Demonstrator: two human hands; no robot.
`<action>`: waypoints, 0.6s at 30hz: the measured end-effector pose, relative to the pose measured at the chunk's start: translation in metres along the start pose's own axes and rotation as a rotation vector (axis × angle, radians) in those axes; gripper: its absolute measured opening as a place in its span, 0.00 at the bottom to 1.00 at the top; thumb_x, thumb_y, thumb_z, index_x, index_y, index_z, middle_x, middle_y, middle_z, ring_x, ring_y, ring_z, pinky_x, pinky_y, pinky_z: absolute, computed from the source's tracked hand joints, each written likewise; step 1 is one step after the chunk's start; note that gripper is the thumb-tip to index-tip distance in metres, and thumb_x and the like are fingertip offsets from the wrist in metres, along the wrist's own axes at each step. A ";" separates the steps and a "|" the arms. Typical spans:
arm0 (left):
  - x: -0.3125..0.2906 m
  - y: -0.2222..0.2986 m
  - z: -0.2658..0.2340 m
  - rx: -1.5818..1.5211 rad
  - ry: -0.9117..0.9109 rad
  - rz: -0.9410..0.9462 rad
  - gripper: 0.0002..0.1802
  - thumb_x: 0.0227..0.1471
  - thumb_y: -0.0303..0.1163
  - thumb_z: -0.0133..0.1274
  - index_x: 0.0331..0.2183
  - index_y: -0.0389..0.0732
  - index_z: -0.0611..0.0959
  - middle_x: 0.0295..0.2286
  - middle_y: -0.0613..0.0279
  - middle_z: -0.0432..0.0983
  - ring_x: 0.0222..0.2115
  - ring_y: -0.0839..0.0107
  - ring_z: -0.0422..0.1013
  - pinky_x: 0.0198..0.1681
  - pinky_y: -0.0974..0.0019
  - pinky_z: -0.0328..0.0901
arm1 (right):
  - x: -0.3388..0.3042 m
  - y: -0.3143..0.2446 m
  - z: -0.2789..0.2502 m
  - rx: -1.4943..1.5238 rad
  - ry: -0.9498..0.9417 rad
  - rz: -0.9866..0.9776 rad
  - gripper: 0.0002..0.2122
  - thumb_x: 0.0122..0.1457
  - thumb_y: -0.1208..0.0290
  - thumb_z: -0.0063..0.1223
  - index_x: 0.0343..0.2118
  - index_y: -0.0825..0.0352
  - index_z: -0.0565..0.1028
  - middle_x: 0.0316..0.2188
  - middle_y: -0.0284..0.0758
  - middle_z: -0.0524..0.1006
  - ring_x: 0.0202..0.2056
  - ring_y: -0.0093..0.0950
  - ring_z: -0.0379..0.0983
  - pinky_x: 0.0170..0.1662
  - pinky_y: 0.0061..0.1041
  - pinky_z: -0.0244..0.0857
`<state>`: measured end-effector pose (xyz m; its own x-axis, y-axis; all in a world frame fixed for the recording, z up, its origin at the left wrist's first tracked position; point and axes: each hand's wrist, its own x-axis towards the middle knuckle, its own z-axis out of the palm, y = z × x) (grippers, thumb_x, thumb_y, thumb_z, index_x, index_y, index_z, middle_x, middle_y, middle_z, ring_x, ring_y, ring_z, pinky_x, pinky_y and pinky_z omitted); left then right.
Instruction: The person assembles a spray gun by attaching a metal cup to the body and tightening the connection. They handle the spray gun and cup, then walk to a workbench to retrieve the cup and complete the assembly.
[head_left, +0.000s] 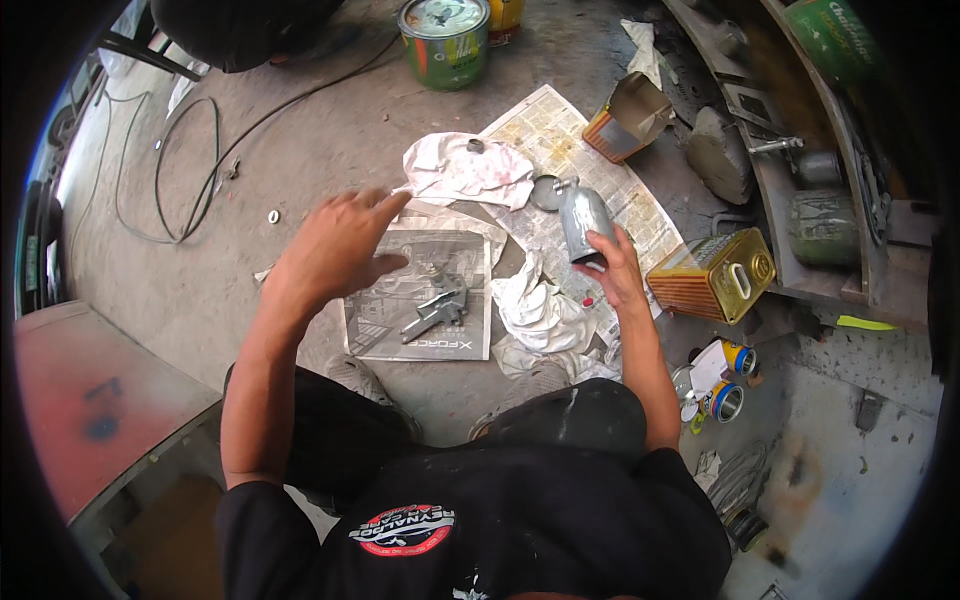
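My right hand (622,268) grips a grey metal spray gun cup (583,222), tilted above the newspaper. Beside the cup is a dark round lid (545,192). My left hand (335,245) hovers over the dark printed sheet (470,345), thumb and fingers apart and nothing in it. Its fingertips, slightly blurred, come close to a stained white cloth (440,170); I cannot tell if they touch. On that cloth sits a small dark ring-like part (475,146). A metal spray gun body (437,310) lies on the dark sheet between my arms.
Spread newspaper (625,205) carries an open, cut carton-like tin (622,125). Crumpled white rags (540,305) lie near my right foot. A rectangular yellow can (715,272) stands by the shelf (800,110). Farther off are a green paint can (445,50) and a dark hose (212,170).
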<state>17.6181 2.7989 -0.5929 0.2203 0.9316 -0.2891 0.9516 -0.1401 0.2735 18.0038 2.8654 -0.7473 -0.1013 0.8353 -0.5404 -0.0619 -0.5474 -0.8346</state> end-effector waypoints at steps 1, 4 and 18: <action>-0.008 -0.007 0.011 0.030 -0.078 -0.072 0.43 0.48 0.41 0.68 0.63 0.45 0.70 0.56 0.44 0.72 0.57 0.46 0.68 0.62 0.51 0.62 | 0.006 -0.001 0.008 -0.049 -0.012 -0.072 0.41 0.50 0.56 0.68 0.64 0.73 0.63 0.51 0.45 0.75 0.47 0.35 0.76 0.48 0.30 0.72; -0.016 -0.006 0.016 0.080 -0.244 -0.143 0.43 0.49 0.43 0.68 0.62 0.42 0.69 0.55 0.43 0.73 0.56 0.47 0.70 0.62 0.52 0.63 | 0.031 -0.029 0.032 -0.291 0.007 -0.373 0.40 0.49 0.59 0.69 0.63 0.72 0.64 0.52 0.47 0.75 0.50 0.38 0.75 0.54 0.33 0.69; -0.022 0.004 0.024 0.025 -0.098 0.099 0.40 0.51 0.45 0.64 0.61 0.40 0.71 0.54 0.49 0.74 0.56 0.52 0.70 0.62 0.54 0.62 | 0.094 0.025 0.091 -1.053 0.186 -0.409 0.44 0.48 0.52 0.70 0.63 0.74 0.65 0.56 0.55 0.74 0.54 0.44 0.75 0.56 0.35 0.69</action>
<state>17.6218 2.7697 -0.6072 0.3317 0.8758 -0.3506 0.9291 -0.2387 0.2825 17.9023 2.9260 -0.8091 -0.1108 0.9836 -0.1422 0.8150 0.0081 -0.5794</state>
